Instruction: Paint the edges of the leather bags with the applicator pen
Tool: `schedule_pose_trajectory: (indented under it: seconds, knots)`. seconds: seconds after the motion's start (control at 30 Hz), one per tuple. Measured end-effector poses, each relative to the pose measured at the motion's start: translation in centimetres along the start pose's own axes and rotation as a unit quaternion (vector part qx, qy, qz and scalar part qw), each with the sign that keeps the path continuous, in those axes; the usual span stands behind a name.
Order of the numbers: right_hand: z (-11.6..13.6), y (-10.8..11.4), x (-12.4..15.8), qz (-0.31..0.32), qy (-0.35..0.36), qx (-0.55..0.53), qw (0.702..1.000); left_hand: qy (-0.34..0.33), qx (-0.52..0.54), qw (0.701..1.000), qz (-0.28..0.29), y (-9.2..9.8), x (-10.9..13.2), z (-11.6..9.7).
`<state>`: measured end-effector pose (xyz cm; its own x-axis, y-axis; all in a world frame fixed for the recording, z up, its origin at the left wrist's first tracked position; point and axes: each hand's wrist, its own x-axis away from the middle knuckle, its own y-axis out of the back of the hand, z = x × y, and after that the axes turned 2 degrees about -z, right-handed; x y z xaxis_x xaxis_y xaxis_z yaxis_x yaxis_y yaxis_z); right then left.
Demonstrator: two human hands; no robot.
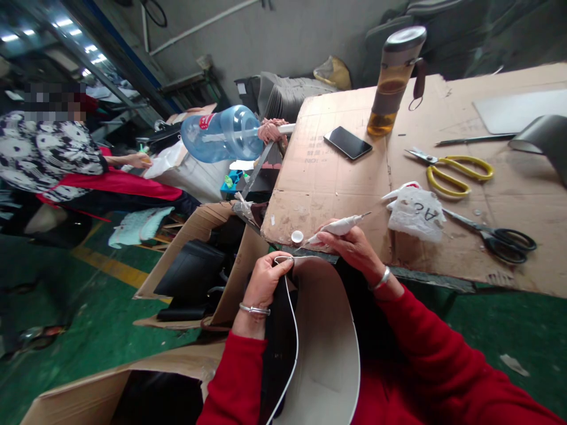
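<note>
My left hand pinches the top edge of a curved grey-beige sheet, whose other side looks black. A thin white cord loops by my left fingertips and hangs down along the sheet. In my right hand is a slim white tool with a thin point at each end. Its lower point is just above the table's near edge, a little right of my left fingertips and close to the sheet's top edge. A small round white cap lies beside that point.
Cardboard covers the table. On it are a phone, tea bottle, yellow-handled scissors, black-handled scissors and plastic bag. A water jug and cardboard box stand left. Another person sits farther left.
</note>
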<state>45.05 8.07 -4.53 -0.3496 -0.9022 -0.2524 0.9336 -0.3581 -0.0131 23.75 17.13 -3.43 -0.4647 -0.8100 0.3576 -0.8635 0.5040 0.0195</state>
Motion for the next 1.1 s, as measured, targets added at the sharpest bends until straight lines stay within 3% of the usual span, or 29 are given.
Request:
schedule_pose_trajectory:
  seconds: [0.1,0.23,0.43,0.63,0.8,0.97,1.1]
  knots:
    - [0.2,-0.4,0.1,-0.080,0.002,-0.055,0.995,0.005,0.012,1.000,-0.012,0.3,0.3,0.4]
    - [-0.1,-0.7,0.0,-0.149,0.027,-0.052,0.987,0.013,0.034,0.999,-0.034,0.7,0.8,0.8]
    - [-1.0,-0.7,-0.2,-0.158,0.037,-0.023,0.986,-0.015,0.011,0.997,-0.071,1.3,1.5,1.0]
    - [-1.1,-0.8,-0.2,-0.165,0.043,-0.018,0.985,-0.022,0.014,0.999,-0.048,1.8,2.2,1.3]
    - [-0.9,-0.8,0.0,-0.162,0.051,-0.014,0.985,-0.051,0.040,0.989,-0.133,2.6,2.7,1.2]
    - [-0.3,-0.7,0.3,-0.164,0.068,-0.020,0.984,-0.057,0.100,0.963,-0.244,6.5,4.6,-2.0]
    - [0.3,-0.7,0.5,-0.199,0.102,-0.028,0.974,-0.093,0.098,0.916,-0.377,11.5,9.1,-5.6]
